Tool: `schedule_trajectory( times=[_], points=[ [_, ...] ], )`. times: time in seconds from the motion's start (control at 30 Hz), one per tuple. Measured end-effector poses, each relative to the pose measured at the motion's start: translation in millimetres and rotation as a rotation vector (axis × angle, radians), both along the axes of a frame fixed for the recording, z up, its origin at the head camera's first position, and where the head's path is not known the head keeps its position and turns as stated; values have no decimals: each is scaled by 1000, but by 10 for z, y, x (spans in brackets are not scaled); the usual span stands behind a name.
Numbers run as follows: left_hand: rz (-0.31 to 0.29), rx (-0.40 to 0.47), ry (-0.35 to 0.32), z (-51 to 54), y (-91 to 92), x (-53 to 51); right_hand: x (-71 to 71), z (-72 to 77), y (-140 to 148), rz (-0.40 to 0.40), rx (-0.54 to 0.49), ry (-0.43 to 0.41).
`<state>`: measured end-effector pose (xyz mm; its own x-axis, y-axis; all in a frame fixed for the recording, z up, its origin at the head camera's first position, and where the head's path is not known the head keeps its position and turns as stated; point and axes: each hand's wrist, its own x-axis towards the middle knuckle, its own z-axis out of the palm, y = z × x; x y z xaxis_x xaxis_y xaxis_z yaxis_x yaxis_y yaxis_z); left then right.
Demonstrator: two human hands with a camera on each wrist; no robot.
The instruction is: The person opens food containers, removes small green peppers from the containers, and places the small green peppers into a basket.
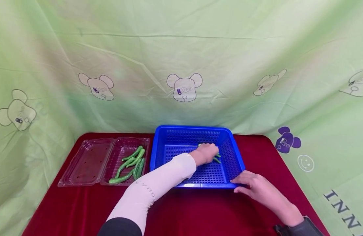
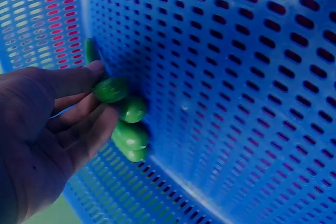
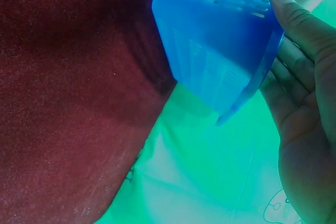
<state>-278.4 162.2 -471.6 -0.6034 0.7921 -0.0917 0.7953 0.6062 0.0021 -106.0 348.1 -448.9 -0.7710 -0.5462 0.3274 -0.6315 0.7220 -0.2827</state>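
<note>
My left hand (image 1: 205,153) reaches down inside the blue plastic basket (image 1: 196,186). In the left wrist view its thumb and fingers pinch a long green pepper (image 2: 111,90), with several more green peppers (image 2: 133,136) beside it at the basket's end. The hand hides most of these peppers in the head view. At the basket's near right corner is my right hand (image 1: 256,186); the right wrist view shows the rim (image 3: 273,51) between its thumb and fingers. Several long curved green peppers (image 1: 135,157) lie in the clear plastic box (image 1: 116,160) left of the basket.
The box's clear lid (image 1: 84,162) lies folded open to the left. A dark red cloth (image 1: 199,213) covers the table. Behind and at the sides hangs a pale green curtain (image 1: 228,59) with printed bear heads, close to the basket's far edge.
</note>
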Motion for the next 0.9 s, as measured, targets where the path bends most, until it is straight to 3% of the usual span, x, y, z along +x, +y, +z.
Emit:
schedule_trajectory(
  times=[0.23,0.4,0.5,0.63,0.73,0.9],
  points=[
    [14,-24,35,-126,-48,9,-23,4,-8,24,-10,7],
    [2,-27,26,-90,-60,7,-24,8,-5,28,-11,19],
    [-4,-27,20,53,-122,-7,-28,12,-5,18,-10,16],
    [-20,18,34,348,-355,-24,-19,19,-1,3,-5,-10],
    [-49,66,77,520,-678,-36,3,15,6,8,-5,-27],
    [-50,185,174,700,-1424,-154,4,0,20,12,-15,11]
  ],
)
